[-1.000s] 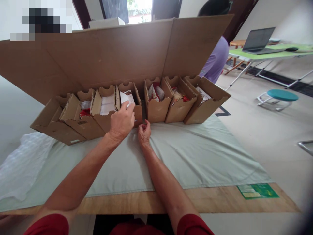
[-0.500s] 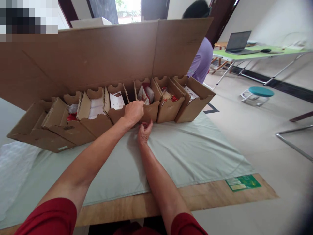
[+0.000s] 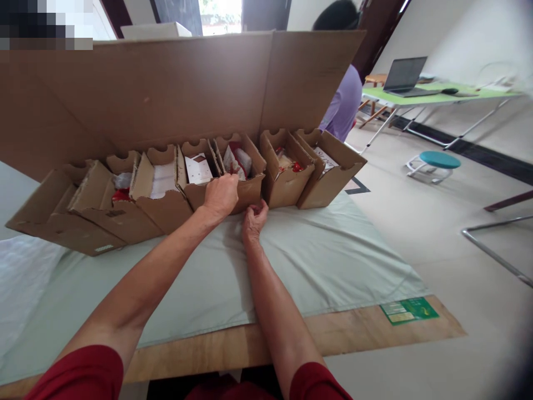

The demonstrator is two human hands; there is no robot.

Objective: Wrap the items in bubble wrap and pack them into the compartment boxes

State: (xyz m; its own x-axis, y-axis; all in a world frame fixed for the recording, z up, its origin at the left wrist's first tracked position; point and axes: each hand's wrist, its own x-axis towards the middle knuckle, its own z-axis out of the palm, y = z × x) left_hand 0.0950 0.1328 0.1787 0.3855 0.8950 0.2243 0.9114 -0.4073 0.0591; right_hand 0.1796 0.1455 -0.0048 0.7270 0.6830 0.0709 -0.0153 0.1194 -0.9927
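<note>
A row of open cardboard bins stands on a pale green cloth (image 3: 200,278). My left hand (image 3: 222,195) is closed over the front edge of one cardboard bin (image 3: 251,191), which holds a dark red and grey wrapped item (image 3: 238,159). Low at that bin's front right corner, my right hand (image 3: 255,219) has its fingers curled against the cardboard; the fingertips are partly hidden. Left of it, touching, is a bin with a white spotted card (image 3: 199,169). To its right, past a narrow gap, stands a bin with red and cream items (image 3: 287,161).
Behind the bins rises a large cardboard panel (image 3: 187,89). A person in a light purple top (image 3: 347,103) is beyond it. At the right are a green table (image 3: 470,94) with a laptop (image 3: 405,76) and a blue-topped stool (image 3: 440,160). Clear bubble wrap (image 3: 25,278) lies left.
The held bin has slid left against its neighbour, closing the gap there and leaving one on its right. My left hand moved left with it; my right hand shifted slightly right.
</note>
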